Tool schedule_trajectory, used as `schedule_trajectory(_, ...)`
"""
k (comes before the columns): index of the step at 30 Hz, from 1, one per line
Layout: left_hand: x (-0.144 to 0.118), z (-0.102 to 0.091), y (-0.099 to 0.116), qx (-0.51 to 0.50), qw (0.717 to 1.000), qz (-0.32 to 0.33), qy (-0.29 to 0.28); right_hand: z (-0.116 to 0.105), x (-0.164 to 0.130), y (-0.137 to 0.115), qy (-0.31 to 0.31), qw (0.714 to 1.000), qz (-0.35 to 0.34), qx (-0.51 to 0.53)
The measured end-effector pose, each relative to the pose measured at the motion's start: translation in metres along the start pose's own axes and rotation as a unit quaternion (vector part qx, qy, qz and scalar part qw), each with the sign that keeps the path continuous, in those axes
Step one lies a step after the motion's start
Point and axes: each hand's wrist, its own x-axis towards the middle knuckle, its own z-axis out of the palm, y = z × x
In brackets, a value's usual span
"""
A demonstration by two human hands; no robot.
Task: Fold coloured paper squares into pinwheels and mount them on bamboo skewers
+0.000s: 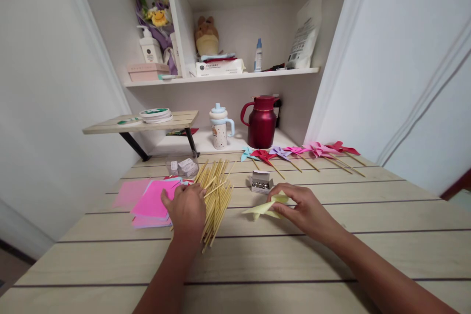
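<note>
My right hand (300,211) pinches a folded pale yellow paper pinwheel head (263,207) that rests on the wooden table (279,260). My left hand (187,208) lies on a loose pile of thin wooden sticks (217,196), with its fingers curled over them; one stick seems to be caught between the fingers. A stack of pink paper squares (152,201) lies just left of that hand. A small open box of metal pins (260,181) stands just beyond the yellow paper.
Several finished paper pinwheels (305,153) on sticks lie in a row at the back right. A clear plastic box (182,166), a spouted cup (220,127) and a red jug (262,121) stand behind. A low wooden riser (147,122) holds tape rolls.
</note>
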Motion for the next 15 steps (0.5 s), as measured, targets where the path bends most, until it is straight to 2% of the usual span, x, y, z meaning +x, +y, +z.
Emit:
schedule_trajectory(3, -0.001, -0.005, 0.005, 0.005, 1.0, 0.003, 0.023, 0.001, 0.0, -0.001, 0.004, 1.0, 0.001, 0.004)
schedule_trajectory(6, -0.002, -0.01, 0.012, -0.003, 0.996, 0.033, 0.084, 0.001, 0.001, -0.003, 0.004, 0.999, 0.014, 0.031)
schedule_trajectory(8, -0.003, -0.015, 0.017, -0.039, 0.986, 0.072, 0.145, 0.0, 0.001, -0.005, 0.005, 0.998, 0.037, 0.055)
schedule_trajectory(10, -0.004, -0.019, 0.024, -0.119, 0.967, 0.12, 0.19, 0.0, 0.001, -0.007, 0.011, 0.994, 0.066, 0.081)
schedule_trajectory(12, -0.006, -0.022, 0.031, -0.238, 0.941, 0.146, 0.191, 0.0, 0.001, -0.007, 0.023, 0.989, 0.091, 0.114)
schedule_trajectory(13, -0.008, -0.024, 0.035, -0.304, 0.926, 0.14, 0.172, 0.0, 0.001, -0.006, 0.028, 0.985, 0.103, 0.135)
schedule_trajectory(15, -0.013, -0.024, 0.043, -0.435, 0.891, 0.081, 0.098, 0.0, 0.002, -0.004, 0.041, 0.975, 0.125, 0.181)
